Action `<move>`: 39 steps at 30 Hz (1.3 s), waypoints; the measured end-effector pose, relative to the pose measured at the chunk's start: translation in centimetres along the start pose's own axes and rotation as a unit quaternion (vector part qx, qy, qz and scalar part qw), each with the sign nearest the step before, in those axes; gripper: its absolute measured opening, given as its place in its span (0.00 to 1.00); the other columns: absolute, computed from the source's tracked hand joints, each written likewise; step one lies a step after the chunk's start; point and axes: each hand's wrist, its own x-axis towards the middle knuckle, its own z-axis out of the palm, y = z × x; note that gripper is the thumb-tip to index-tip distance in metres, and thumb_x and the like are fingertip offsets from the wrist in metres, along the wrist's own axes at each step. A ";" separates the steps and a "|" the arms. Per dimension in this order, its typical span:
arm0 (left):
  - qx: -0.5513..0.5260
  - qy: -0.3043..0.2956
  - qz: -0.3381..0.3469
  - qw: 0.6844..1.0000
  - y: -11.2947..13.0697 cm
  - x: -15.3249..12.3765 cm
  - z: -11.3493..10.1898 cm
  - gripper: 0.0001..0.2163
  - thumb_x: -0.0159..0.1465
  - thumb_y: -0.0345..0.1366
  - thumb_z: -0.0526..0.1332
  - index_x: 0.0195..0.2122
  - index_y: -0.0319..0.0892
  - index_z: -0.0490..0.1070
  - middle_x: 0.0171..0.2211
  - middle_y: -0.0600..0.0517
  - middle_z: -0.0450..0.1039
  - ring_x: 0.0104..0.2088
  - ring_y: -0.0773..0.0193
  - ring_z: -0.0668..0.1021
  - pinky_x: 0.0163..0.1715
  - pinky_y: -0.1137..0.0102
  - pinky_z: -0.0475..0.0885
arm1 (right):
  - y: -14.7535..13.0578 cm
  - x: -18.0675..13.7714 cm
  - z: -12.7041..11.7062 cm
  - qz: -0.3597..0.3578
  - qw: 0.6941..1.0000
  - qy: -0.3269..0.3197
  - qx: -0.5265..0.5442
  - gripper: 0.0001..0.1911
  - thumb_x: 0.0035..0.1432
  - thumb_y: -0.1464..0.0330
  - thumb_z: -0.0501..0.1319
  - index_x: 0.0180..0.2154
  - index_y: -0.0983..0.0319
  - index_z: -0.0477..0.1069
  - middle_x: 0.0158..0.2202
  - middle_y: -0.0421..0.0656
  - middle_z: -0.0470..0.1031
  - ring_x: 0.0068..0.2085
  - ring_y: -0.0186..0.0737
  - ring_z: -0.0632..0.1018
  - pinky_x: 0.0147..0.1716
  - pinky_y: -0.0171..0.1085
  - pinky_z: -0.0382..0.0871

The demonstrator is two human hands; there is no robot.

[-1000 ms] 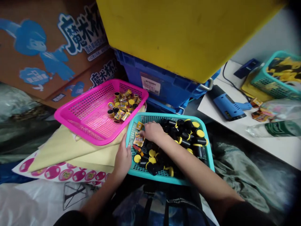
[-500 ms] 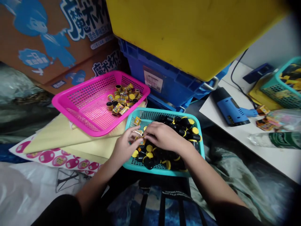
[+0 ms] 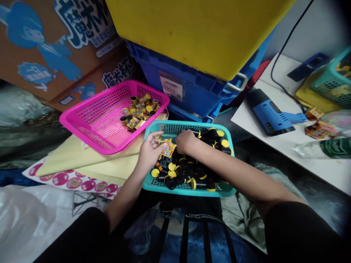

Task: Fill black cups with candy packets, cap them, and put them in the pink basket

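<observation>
Left hand pinches packets over teal basket, ten o'clock; right hand, apart, in at twelve, fingertips hidden, grip can't tell. Probably gathering packets; next move calls for firm right-hand pinch.

Right hand, fingertips hidden — and green-labelled bottle, cropped at right edge.

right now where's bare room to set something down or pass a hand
Bare: the left part of the bright pink plastic basket, between its rim and the small yellow-and-black pieces; also a narrow white tabletop strip, between its near edge and the clear green-labelled bottle. Crowded: the teal plastic basket, with black yellow-capped cylinders, the left hand and right hand.
</observation>
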 end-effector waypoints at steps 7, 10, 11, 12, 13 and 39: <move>0.092 -0.026 -0.039 0.995 -0.6 -1.1 -1.1 0.10 0.53 0.37 0.66 0.34 0.40 0.72 0.27 0.52 0.77 0.30 0.63 0.79 0.30 0.71 0.74 | 1.5 -1.3 -0.2 0.014 0.993 0.072 0.090 0.20 0.51 0.69 0.60 0.46 0.69 0.71 0.39 0.57 0.75 0.39 0.52 0.76 0.35 0.45 0.68; 0.096 -0.019 -0.028 0.995 -0.2 -1.3 -1.4 0.08 0.52 0.38 0.67 0.28 0.39 0.72 0.36 0.48 0.78 0.35 0.61 0.80 0.29 0.71 0.74 | 3.2 -4.1 1.2 -0.018 0.936 0.162 0.313 0.16 0.47 0.67 0.62 0.40 0.64 0.71 0.33 0.46 0.73 0.34 0.43 0.74 0.34 0.42 0.68; 0.087 -0.018 -0.032 0.996 -0.1 -1.2 -1.4 0.09 0.51 0.38 0.67 0.30 0.40 0.72 0.34 0.49 0.78 0.33 0.62 0.80 0.27 0.72 0.74 | 3.6 -5.1 1.8 -0.042 0.897 0.167 0.408 0.16 0.48 0.66 0.62 0.41 0.63 0.70 0.33 0.43 0.72 0.33 0.40 0.74 0.34 0.41 0.69; 0.076 -0.020 -0.041 0.996 0.0 -1.1 -1.4 0.11 0.51 0.37 0.68 0.34 0.40 0.72 0.30 0.51 0.77 0.30 0.63 0.79 0.25 0.73 0.73 | 3.9 -6.0 2.5 -0.079 0.839 0.162 0.514 0.18 0.50 0.66 0.61 0.45 0.61 0.68 0.35 0.42 0.72 0.33 0.37 0.74 0.34 0.40 0.70; 0.065 -0.023 -0.051 0.996 0.2 -1.0 -1.3 0.15 0.50 0.36 0.68 0.39 0.41 0.72 0.26 0.54 0.76 0.27 0.65 0.79 0.23 0.74 0.73 | 4.0 -6.9 3.3 -0.107 0.773 0.128 0.611 0.20 0.52 0.66 0.60 0.48 0.58 0.66 0.36 0.40 0.71 0.32 0.35 0.74 0.34 0.39 0.71; 0.068 0.024 0.021 0.997 2.4 -2.9 2.2 0.15 0.52 0.36 0.67 0.42 0.43 0.75 0.22 0.57 0.74 0.24 0.69 0.76 0.27 0.74 0.74 | 0.2 -7.5 5.5 -0.046 0.742 0.229 0.628 0.12 0.53 0.60 0.62 0.27 0.63 0.73 0.27 0.38 0.66 0.31 0.34 0.68 0.34 0.35 0.62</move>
